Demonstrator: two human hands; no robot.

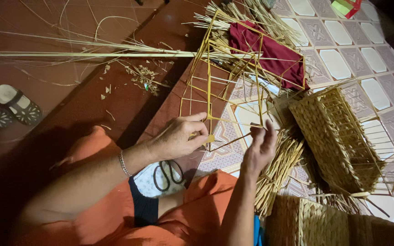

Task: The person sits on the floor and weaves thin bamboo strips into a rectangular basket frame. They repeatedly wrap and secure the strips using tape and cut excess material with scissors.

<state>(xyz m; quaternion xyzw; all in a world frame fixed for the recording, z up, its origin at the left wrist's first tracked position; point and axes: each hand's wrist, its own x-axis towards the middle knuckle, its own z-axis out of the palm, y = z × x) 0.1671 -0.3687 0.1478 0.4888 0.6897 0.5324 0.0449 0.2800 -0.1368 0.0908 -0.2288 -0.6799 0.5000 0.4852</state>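
While both hands work at the near corner of the straw frame (226,82), I note the following, from my lap outward. Scissors (167,174) lie on a patterned cloth between my knees, untouched. My left hand (178,136) is closed in a pinch on the frame's lowest joint, thumb and forefinger clamping where several straws meet. My right hand (261,146) has its fingertips closed on the end of a thin straw just beside that joint; I cannot tell whether it holds a binding as well. The frame itself stands tilted over the edge where the dark red floor meets the tiled mat (379,59), its far end over a dark red cloth (274,50).

In my judgement, good practice here is to keep the left pinch firm so the joint does not spread, and to seat the new straw squarely before letting go.

A bundle of cut straws (279,171) lies right of my right wrist, a woven basket (338,136) beyond it. Long loose stalks (83,53) run along the far floor; sandals (5,109) sit at the left edge.
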